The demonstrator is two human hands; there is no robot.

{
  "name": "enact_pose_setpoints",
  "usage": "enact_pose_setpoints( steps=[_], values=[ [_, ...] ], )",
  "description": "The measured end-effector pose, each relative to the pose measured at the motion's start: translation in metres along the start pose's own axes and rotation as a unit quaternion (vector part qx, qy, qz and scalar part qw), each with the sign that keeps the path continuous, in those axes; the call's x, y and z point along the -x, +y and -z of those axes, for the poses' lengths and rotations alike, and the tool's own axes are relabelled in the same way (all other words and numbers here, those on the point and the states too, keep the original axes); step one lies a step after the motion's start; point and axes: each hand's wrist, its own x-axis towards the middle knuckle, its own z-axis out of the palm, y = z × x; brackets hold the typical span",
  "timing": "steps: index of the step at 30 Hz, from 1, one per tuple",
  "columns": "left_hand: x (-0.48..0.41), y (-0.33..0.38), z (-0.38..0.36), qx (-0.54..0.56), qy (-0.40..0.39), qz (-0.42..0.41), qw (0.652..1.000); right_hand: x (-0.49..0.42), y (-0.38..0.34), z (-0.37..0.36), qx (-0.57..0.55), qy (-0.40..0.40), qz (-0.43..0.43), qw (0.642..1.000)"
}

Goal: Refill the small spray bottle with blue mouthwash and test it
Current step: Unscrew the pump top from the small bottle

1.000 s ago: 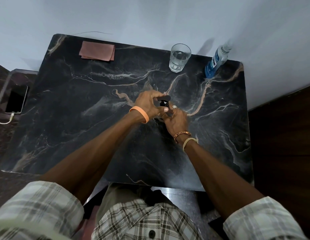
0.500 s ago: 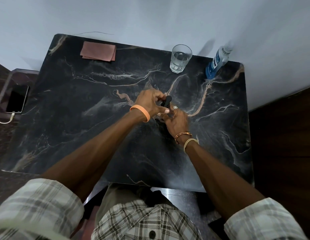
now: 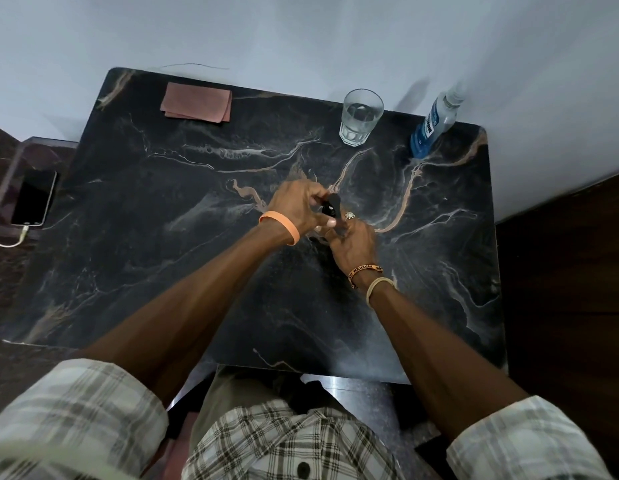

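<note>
A small black spray bottle [image 3: 331,210] is held upright over the middle of the black marble table [image 3: 169,209]. My left hand [image 3: 299,206] grips its upper part from the left. My right hand [image 3: 353,242] is closed around its lower part, which the fingers hide. The blue mouthwash bottle [image 3: 431,128] stands at the table's back right corner, near the wall, with its cap on.
A clear glass [image 3: 360,117] with some water stands at the back, left of the mouthwash. A folded pink cloth [image 3: 196,102] lies at the back left. A phone [image 3: 33,197] on a charging cable rests on a side surface to the left.
The black top of the spray bottle has turned between my left fingers, from lying crosswise to pointing up and away. Both hands stay in the same spot.
</note>
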Motion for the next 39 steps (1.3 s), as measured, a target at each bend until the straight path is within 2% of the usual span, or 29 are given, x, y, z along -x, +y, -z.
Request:
enact_pose_setpoints(
  steps=[5, 7, 10, 14, 19, 22, 28, 32, 39],
  values=[
    [0.0019, 0.0031, 0.0025, -0.007, -0.022, -0.032, 0.999, -0.0009, -0.0009, 0.0008, 0.004, -0.005, -0.007, 1.0],
    [0.0012, 0.0043, 0.0018, -0.019, -0.014, -0.021, 1.0, -0.0016, -0.0005, 0.0001, 0.014, -0.008, -0.016, 1.0],
    [-0.0005, 0.007, 0.0042, -0.021, -0.003, 0.006, 1.0, -0.0009, -0.0016, 0.0011, -0.004, -0.014, 0.003, 1.0],
    [0.0023, 0.0069, 0.0056, -0.02, -0.033, -0.038, 0.999, 0.0003, -0.0001, 0.0006, -0.011, 0.006, 0.021, 1.0],
    [0.0007, 0.0069, 0.0024, -0.025, -0.015, -0.01, 1.0, 0.0027, -0.0024, -0.0009, -0.034, 0.026, 0.034, 0.999],
    [0.0008, 0.0042, 0.0038, -0.02, -0.018, -0.03, 0.999, 0.0027, -0.0029, 0.0001, -0.024, 0.026, 0.048, 0.998],
    [0.0008, 0.0003, 0.0016, -0.031, -0.01, -0.009, 0.999, -0.0006, 0.0012, -0.0039, -0.003, -0.001, 0.015, 1.0],
    [0.0039, -0.0007, 0.0022, -0.013, -0.021, -0.038, 0.999, 0.0034, -0.0018, -0.0012, -0.024, 0.025, 0.057, 0.998],
    [0.001, 0.0001, 0.004, -0.02, -0.018, -0.022, 0.999, 0.0028, -0.0015, -0.0006, -0.011, 0.01, 0.027, 1.0]
  ],
)
